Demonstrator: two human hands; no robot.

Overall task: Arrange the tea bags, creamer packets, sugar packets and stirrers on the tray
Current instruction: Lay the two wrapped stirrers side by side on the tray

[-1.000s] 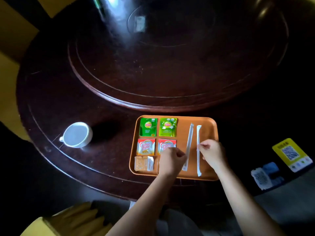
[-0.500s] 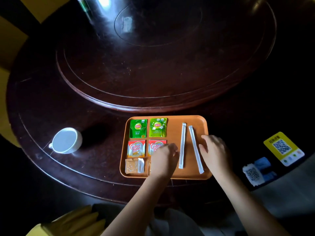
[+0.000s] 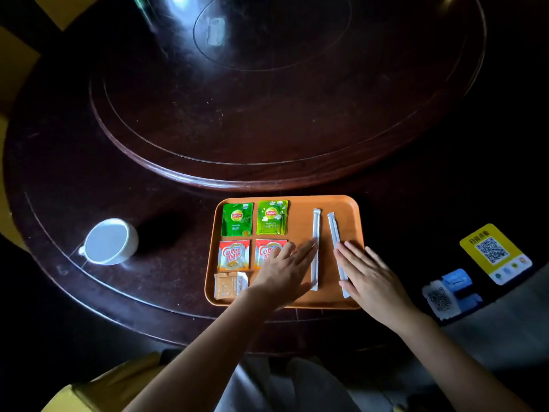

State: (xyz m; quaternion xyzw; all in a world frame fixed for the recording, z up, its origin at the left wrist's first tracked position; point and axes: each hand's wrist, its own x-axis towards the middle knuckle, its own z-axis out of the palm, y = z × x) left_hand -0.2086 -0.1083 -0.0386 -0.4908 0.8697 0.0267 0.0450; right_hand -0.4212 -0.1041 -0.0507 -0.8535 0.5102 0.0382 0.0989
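Note:
An orange tray [image 3: 300, 200] sits at the table's near edge. Two green tea bags [image 3: 237, 219] [image 3: 271, 217] lie along its far left. Below them are two red creamer packets [image 3: 234, 255] [image 3: 265, 251], the right one partly under my left hand [image 3: 285, 270]. A tan sugar packet [image 3: 230, 284] lies at the near left corner. Two white wrapped stirrers [image 3: 316, 233] [image 3: 335, 233] lie on the right half. My left hand is flat with fingers spread, fingertips touching the left stirrer. My right hand [image 3: 368, 278] lies flat over the right stirrer's lower part.
A white cup [image 3: 110, 241] stands on the dark round table left of the tray. A raised turntable [image 3: 267, 84] fills the table's middle. A yellow QR sign [image 3: 494, 252] and a blue and white QR card [image 3: 451, 292] lie to the right.
Both hands have opened out flat. The left hand moved from a closed shape over the near packets to touch the left stirrer. The right stirrer has tilted, and the right hand now rests on it.

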